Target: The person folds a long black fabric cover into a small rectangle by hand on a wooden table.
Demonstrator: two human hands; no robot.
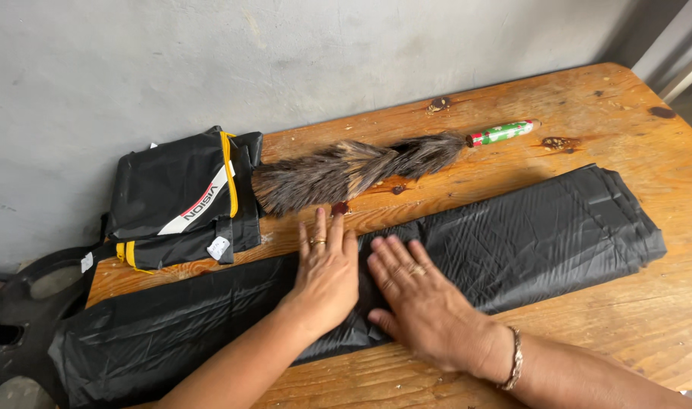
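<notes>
A long strip of folded black fabric [527,227] lies across the wooden table [588,113], from the lower left to the right. My left hand [327,273] rests flat on its middle, fingers together and pointing away from me. My right hand [418,299] lies flat on the fabric just beside it, fingers spread a little toward the upper left. A ring shows on each hand and a bracelet on my right wrist. Neither hand grips anything.
A feather duster [346,170] with a green, red and white handle lies behind the fabric. A folded black bag [183,201] with yellow trim and a white stripe sits at the table's far left corner. A grey wall runs behind; a black plastic chair [20,318] stands at left.
</notes>
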